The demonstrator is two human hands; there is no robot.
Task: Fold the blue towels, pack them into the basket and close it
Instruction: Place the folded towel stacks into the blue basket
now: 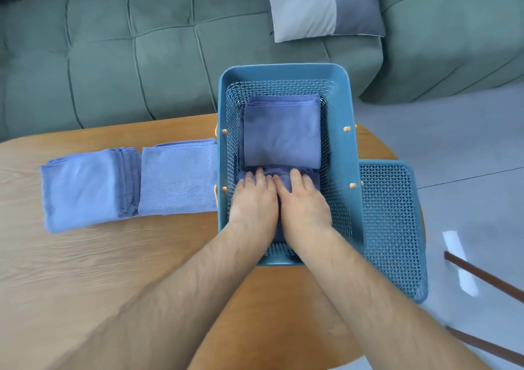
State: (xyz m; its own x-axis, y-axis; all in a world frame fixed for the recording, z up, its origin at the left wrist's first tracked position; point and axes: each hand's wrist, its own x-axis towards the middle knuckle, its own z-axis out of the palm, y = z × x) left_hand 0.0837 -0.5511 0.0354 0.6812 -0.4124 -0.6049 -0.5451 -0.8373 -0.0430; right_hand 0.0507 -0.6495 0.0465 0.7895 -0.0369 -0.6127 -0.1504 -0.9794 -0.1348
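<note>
A blue perforated basket (pixel 338 131) stands on the wooden table (pixel 113 270). Inside it, a folded blue towel (pixel 282 131) fills the far half. In the near half lies a second folded towel (pixel 283 181), mostly hidden under my hands. My left hand (pixel 252 199) and my right hand (pixel 303 199) lie side by side on it, fingers straight, pressing down. The basket's perforated lid (pixel 392 228) rests flat to the right of the basket. Left of the basket, two more folded blue towels sit on the table, one near it (pixel 178 177) and one farther left (pixel 82 188).
A grey-green sofa (pixel 141 43) with a grey cushion (pixel 323 4) runs behind the table. Grey floor (pixel 467 148) lies to the right, with dark brown wooden rods (pixel 487 276) and a white patch on it. The lid overhangs the table's right edge.
</note>
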